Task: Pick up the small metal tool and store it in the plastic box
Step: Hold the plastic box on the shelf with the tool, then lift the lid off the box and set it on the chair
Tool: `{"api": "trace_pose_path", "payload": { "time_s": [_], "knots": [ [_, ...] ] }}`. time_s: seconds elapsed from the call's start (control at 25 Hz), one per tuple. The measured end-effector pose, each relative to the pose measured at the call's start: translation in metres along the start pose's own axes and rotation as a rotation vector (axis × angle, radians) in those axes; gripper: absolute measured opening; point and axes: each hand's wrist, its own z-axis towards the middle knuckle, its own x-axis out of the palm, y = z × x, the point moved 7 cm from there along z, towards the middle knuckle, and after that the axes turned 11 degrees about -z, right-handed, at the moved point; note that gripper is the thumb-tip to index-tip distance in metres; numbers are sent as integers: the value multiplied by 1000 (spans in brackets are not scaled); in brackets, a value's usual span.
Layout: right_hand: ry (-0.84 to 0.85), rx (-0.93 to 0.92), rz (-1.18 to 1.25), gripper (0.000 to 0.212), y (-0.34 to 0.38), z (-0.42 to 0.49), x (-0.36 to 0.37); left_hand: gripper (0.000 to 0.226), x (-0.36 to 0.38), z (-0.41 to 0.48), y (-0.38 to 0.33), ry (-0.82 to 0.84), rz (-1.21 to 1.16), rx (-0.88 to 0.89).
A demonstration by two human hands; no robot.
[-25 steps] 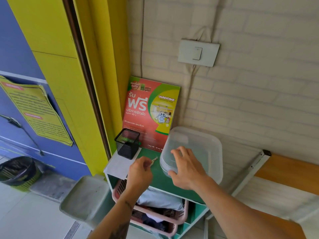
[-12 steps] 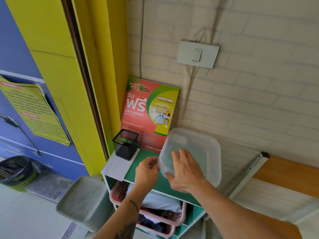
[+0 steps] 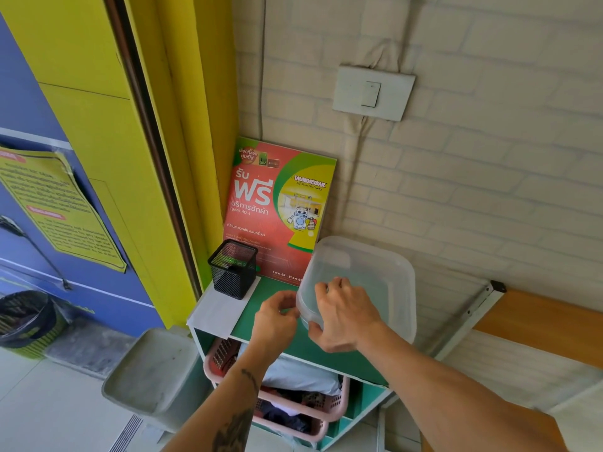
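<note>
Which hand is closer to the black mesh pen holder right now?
Left. The left hand is just right of the black mesh pen holder, apart from it. The right hand is farther right, gripping the plastic box.

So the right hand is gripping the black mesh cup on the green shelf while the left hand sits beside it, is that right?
Not quite. In the head view the right hand grips the clear plastic box, not the black mesh cup, which stands untouched to the left. The left hand does sit beside it.
</note>
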Motion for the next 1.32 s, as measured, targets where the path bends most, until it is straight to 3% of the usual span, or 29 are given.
{"api": "trace_pose_path", "payload": {
  "time_s": [0.32,0.76,0.92,1.04,1.16,1.32],
  "knots": [
    [-13,-92,-73,56,1,2,-8,22,-1,4,0,21,-32,-26],
    [-125,22,97,47,-36,-3,-30,19,-1,1,-1,47,-59,-17],
    [-50,62,124,50,-30,-6,-18,19,0,-1,-5,38,-37,1],
    [-21,91,189,59,-27,-11,-6,27,-6,-4,-19,-70,16,64],
    [-116,248,357,63,-57,-24,-2,25,-9,-2,-46,-182,140,262],
    [-60,662,501,63,-118,-59,41,36,24,4,-80,-39,421,548]
  ]
}}
